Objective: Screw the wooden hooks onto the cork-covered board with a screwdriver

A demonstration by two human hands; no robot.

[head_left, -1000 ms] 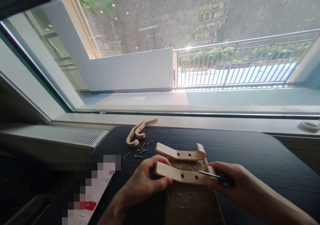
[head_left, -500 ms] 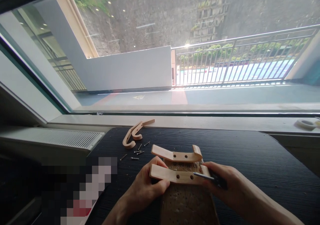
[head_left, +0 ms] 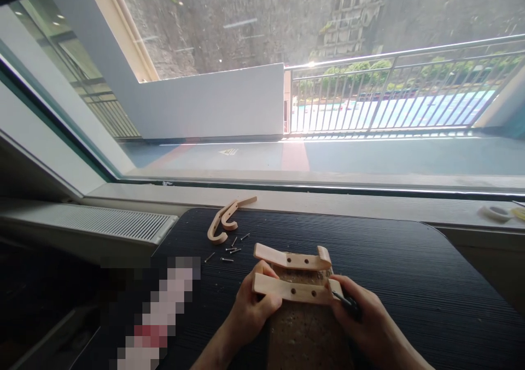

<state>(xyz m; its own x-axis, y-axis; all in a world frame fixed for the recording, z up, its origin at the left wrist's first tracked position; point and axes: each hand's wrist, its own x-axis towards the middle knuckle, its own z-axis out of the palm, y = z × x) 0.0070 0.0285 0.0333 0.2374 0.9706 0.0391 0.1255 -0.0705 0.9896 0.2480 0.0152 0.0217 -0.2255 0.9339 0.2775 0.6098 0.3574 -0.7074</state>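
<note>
My left hand (head_left: pixel 255 307) pinches the left end of a pale wooden hook (head_left: pixel 284 290) with two dark holes along its middle. The hook lies across a worn brown board (head_left: pixel 305 329) pocked with small holes. My right hand (head_left: pixel 363 307) is closed around what looks like a screwdriver (head_left: pixel 348 303), dark-handled with a thin metal shaft, and its fingers also touch the hook's curled right end. Just beyond lies a second wooden hook (head_left: pixel 273 255) of the same shape, across the board's far end, touched by neither hand.
On the dark table (head_left: pixel 410 271), two more wooden hooks (head_left: pixel 216 233) lie at the back left, with several loose screws (head_left: pixel 234 250) in front. A roll of tape (head_left: pixel 495 213) sits on the windowsill (head_left: pixel 369 208) at right. A radiator (head_left: pixel 118 225) stands at left.
The screwdriver's shaft has swung from pointing left over the near hook's right hole to the curled end, now foreshortened. The left hand keeps its pinch. The view has shifted slightly.
</note>
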